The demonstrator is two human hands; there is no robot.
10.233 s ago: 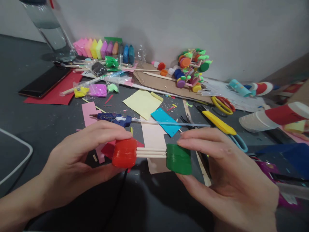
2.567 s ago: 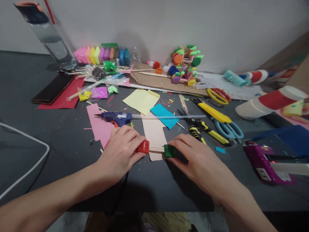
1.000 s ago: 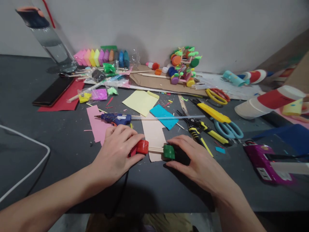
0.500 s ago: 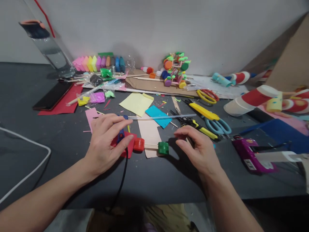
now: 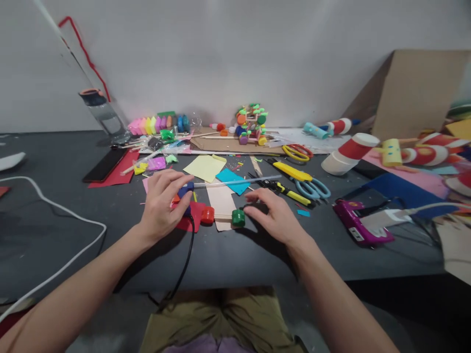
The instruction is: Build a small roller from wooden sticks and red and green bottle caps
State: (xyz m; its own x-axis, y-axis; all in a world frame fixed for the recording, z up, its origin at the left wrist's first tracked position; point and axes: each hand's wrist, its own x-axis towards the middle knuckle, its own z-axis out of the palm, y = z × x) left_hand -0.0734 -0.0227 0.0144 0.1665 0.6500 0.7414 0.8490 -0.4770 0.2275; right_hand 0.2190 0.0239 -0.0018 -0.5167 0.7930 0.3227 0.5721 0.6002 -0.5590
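My left hand (image 5: 164, 208) curves over a blue glue gun (image 5: 187, 187) with a black cable, partly hidden beneath the fingers; whether it grips it is unclear. A clear glue stick (image 5: 239, 182) extends rightward from the gun. My right hand (image 5: 274, 215) hovers with fingers apart, its thumb just right of a green cap (image 5: 238, 218). Pale sticks (image 5: 222, 217) join that cap to a red cap (image 5: 207, 214). These parts lie across a pale paper strip (image 5: 222, 198), with red paper (image 5: 193, 223) beside it.
Right of centre lie a yellow cutter (image 5: 292, 170), blue-handled scissors (image 5: 312, 189) and a purple power strip (image 5: 362, 228). A water bottle (image 5: 108, 120) and phone (image 5: 105, 165) are at the left. A colourful stick model (image 5: 252, 125) stands at the back.
The view has tilted up and shifted, showing more wall and my lap. My right hand has come closer to the green cap, and its fingers have spread. A thin stick near them is no longer visible.
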